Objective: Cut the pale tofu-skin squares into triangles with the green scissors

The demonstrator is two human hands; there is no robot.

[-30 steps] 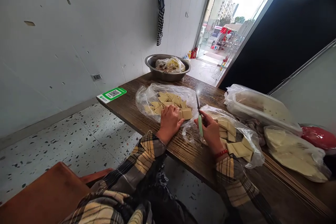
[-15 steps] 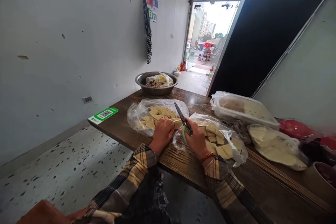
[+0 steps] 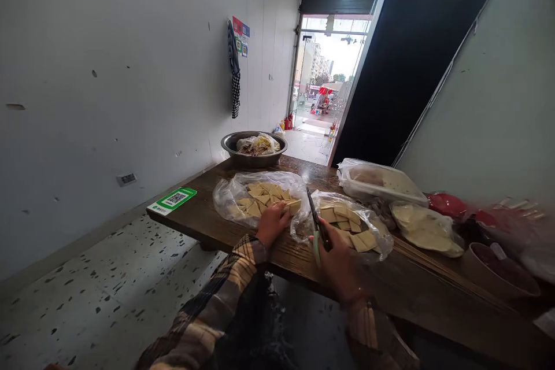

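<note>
My left hand (image 3: pixel 273 221) rests with curled fingers on a stack of yellow tofu-skin pieces (image 3: pixel 264 195) that lie on a clear plastic bag (image 3: pixel 229 196). Its fingers pinch the near edge of the stack. My right hand (image 3: pixel 337 260) grips green-handled scissors (image 3: pixel 315 225), blades pointing away and up, between the two bags. A second bag (image 3: pixel 368 221) with more cut yellow pieces (image 3: pixel 351 224) lies just right of the scissors. Both sleeves are plaid.
The dark wooden table (image 3: pixel 203 221) bears a metal basin (image 3: pixel 253 150) at its far end, a wrapped white tray (image 3: pixel 376 181), a bag of pale sheets (image 3: pixel 422 228), red items (image 3: pixel 446 203) and a brown bowl (image 3: pixel 494 272). A green QR card (image 3: pixel 172 200) sits at the left corner. Bamboo skewers (image 3: pixel 437 269) lie along the table.
The view has tilted up and pulled back. My right hand with the scissors has drawn back toward me off the right bag; the left hand stays on the tofu stack.
</note>
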